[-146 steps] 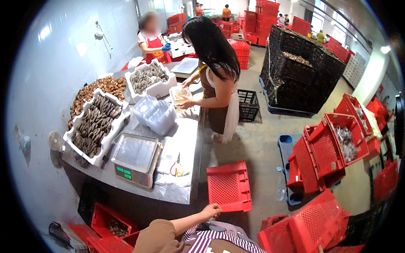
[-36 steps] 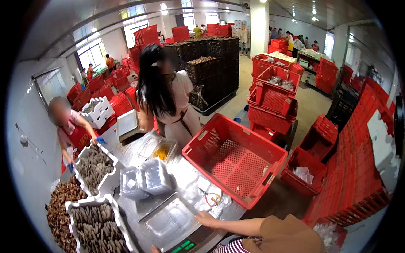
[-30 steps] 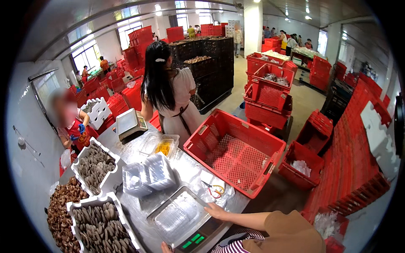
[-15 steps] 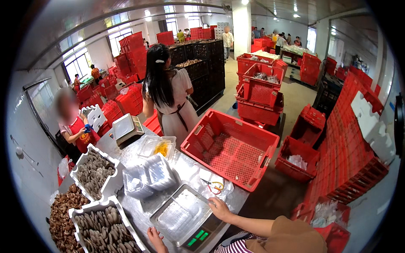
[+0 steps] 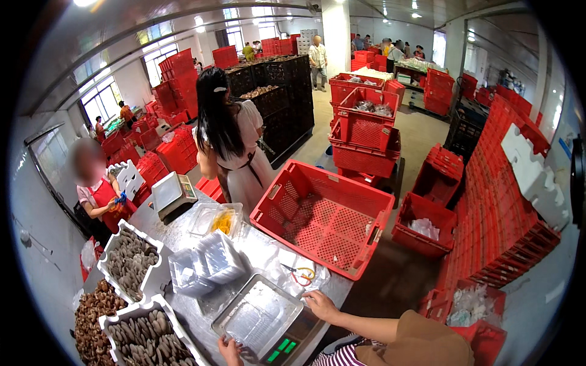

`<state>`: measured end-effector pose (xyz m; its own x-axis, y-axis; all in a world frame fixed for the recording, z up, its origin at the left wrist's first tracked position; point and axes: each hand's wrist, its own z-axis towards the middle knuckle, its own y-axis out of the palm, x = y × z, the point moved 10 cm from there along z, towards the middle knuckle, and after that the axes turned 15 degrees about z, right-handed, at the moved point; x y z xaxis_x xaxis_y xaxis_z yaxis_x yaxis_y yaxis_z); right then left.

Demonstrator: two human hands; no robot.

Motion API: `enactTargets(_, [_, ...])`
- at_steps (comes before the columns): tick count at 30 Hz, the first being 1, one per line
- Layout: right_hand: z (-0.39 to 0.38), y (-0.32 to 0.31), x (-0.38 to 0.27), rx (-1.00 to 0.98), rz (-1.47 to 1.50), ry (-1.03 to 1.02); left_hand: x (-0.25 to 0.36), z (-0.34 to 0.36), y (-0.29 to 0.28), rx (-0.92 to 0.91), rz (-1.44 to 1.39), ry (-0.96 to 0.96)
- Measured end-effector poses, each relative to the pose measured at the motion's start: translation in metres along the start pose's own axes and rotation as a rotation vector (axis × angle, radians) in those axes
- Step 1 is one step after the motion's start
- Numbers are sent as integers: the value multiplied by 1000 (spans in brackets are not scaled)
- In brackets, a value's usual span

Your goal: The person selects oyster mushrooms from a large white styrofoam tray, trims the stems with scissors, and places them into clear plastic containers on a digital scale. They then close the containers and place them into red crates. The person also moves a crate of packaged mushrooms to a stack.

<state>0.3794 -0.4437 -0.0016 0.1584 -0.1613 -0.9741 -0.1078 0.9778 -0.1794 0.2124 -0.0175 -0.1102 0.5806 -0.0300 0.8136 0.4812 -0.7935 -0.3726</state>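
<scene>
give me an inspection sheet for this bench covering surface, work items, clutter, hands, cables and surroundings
Surface: grey metal table, shiny, partly covered.
Work items: silver-panned digital scale with lit green display; two white foam boxes of grey-brown oblong pieces; stacked clear plastic trays.
Clutter: red-and-yellow-handled scissors and crumpled clear plastic film beyond the scale; red perforated plastic crate by the table's right edge.
Hands: bare left hand near the scale's left edge, bare right hand near its right; neither holds anything visible, contact unclear.
Cables: nothing seen on the table; a thin line by the white wall fixture is unidentifiable.
Surroundings: person in red apron, person in pale dress, stacked red crates.
</scene>
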Motion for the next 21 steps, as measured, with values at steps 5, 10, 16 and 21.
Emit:
enactTargets(5, [2,-5,7,-3,5,0,-3,-23,4,6,-58,25])
enactTargets(10, [7,4,-3,-56,17,38,8,-68,-11,63,-153,203])
enactTargets(16, [12,29,-11,-181,198,126,59,-130,-1,94,-133,266])
enactTargets(21, [6,73,10,-396,787,592,87,-157,19,10,-108,308])
